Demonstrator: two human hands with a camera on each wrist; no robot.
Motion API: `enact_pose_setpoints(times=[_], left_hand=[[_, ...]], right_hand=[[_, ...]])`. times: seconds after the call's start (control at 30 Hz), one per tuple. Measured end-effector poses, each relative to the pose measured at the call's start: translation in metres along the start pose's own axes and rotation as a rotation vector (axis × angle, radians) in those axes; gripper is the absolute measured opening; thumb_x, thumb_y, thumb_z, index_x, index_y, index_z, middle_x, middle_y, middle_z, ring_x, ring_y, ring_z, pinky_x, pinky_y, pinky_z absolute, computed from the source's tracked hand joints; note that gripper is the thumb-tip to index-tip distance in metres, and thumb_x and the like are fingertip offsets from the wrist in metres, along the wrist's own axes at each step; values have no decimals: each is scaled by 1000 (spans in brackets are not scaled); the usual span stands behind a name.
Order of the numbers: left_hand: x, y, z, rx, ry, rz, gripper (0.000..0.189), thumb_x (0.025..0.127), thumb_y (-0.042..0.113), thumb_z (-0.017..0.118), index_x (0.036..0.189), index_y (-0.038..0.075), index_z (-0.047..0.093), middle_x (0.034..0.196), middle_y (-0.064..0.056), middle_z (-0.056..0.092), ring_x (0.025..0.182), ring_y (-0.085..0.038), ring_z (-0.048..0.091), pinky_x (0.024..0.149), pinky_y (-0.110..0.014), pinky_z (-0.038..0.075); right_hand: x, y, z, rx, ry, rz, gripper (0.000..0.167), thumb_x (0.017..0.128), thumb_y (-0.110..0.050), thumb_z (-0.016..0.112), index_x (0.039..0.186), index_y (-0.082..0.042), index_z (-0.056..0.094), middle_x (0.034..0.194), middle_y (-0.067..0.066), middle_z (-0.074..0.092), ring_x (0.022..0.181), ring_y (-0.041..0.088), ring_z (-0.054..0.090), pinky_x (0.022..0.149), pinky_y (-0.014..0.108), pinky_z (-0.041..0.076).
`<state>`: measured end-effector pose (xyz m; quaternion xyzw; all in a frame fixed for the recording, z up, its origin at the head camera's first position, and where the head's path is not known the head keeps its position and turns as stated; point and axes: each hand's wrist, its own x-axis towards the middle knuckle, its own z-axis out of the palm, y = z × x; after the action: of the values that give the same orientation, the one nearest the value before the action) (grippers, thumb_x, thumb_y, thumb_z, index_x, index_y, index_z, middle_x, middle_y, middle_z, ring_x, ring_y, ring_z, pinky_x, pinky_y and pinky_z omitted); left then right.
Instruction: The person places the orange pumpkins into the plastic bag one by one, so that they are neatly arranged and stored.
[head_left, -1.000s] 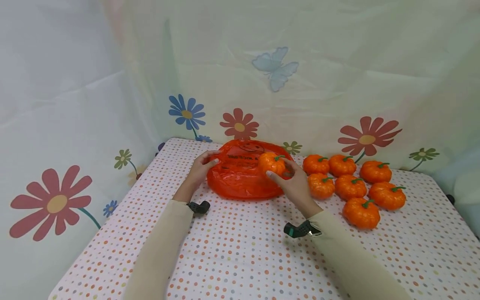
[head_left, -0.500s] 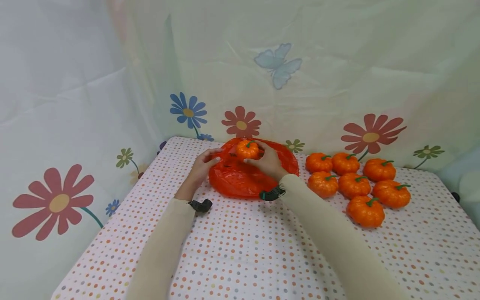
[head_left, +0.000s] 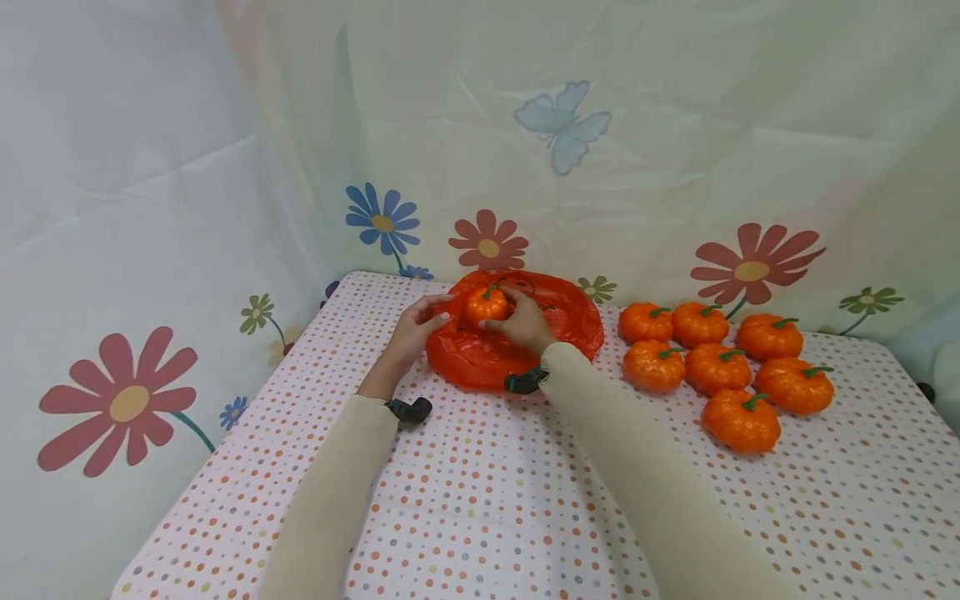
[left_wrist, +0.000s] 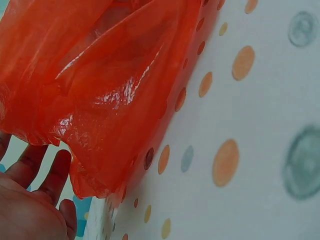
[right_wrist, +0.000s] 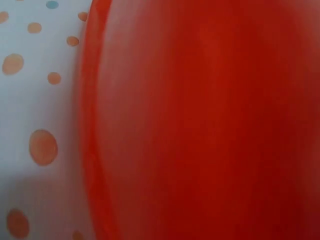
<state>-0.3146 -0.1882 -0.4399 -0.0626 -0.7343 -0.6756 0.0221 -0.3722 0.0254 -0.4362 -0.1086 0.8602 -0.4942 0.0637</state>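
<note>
A red plastic bag (head_left: 480, 367) with dark printing lies spread at the back of the table, its mouth open. My right hand (head_left: 525, 323) reaches into the mouth and grips a small orange pumpkin (head_left: 486, 305) with a green stem, thumb on the near side. My left hand (head_left: 411, 333) pinches the bag's left edge between thumb and forefinger. In the left wrist view, the other fingers (left_wrist: 55, 175) spread loosely under the bag's rim (left_wrist: 30, 137). Red film (right_wrist: 210, 120) fills most of the right wrist view and hides the right hand there.
Several orange pumpkins (head_left: 718, 368) stand grouped on the dotted tablecloth (head_left: 465, 517) to the right of the bag. A flowered cloth backdrop (head_left: 645, 167) rises behind the table and along its left side.
My right hand has carried the pumpkin leftward and down into the bag's mouth. My left hand stays at the bag's left edge. The head view has shifted slightly.
</note>
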Motion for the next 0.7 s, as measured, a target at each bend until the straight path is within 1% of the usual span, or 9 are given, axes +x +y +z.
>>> enact_pose_setpoints(times=[0.17, 0.27, 0.37, 0.57, 0.7], left_hand=[[0, 0, 0, -4, -6, -1, 36, 99, 16, 57, 135, 14, 56, 144, -6, 50, 132, -26, 46, 114, -43, 41], [0, -2, -2, -1, -3, 1, 36, 99, 16, 57, 135, 15, 56, 144, -5, 50, 133, -25, 46, 113, -44, 42], [-1, -3, -4, -3, -9, 0, 36, 99, 16, 57, 135, 15, 55, 144, -6, 50, 132, -26, 47, 112, -44, 42], [-1, -5, -2, 1, -11, -15, 35, 99, 16, 57, 134, 16, 56, 142, -6, 51, 130, -26, 47, 113, -44, 42], [1, -5, -1, -4, -15, -17, 35, 99, 16, 57, 134, 16, 56, 142, -6, 51, 130, -26, 48, 112, -44, 42]], right_hand=[[2, 0, 10, -26, 46, -4, 81, 86, -25, 77, 152, -11, 32, 154, 11, 40, 137, 33, 43, 114, 48, 40], [3, -2, 16, -30, 43, -15, 83, 86, -28, 77, 153, -11, 31, 153, 11, 41, 137, 32, 43, 115, 47, 39], [4, -3, 20, -37, 38, -10, 84, 87, -29, 76, 154, -10, 29, 154, 12, 40, 137, 33, 42, 115, 48, 37], [6, 1, 21, -72, 51, 16, 84, 88, -30, 74, 155, -11, 26, 154, 13, 39, 138, 34, 41, 116, 50, 36], [7, 3, 20, -57, 47, 26, 86, 88, -28, 75, 155, -10, 25, 155, 14, 38, 139, 34, 40, 117, 50, 35]])
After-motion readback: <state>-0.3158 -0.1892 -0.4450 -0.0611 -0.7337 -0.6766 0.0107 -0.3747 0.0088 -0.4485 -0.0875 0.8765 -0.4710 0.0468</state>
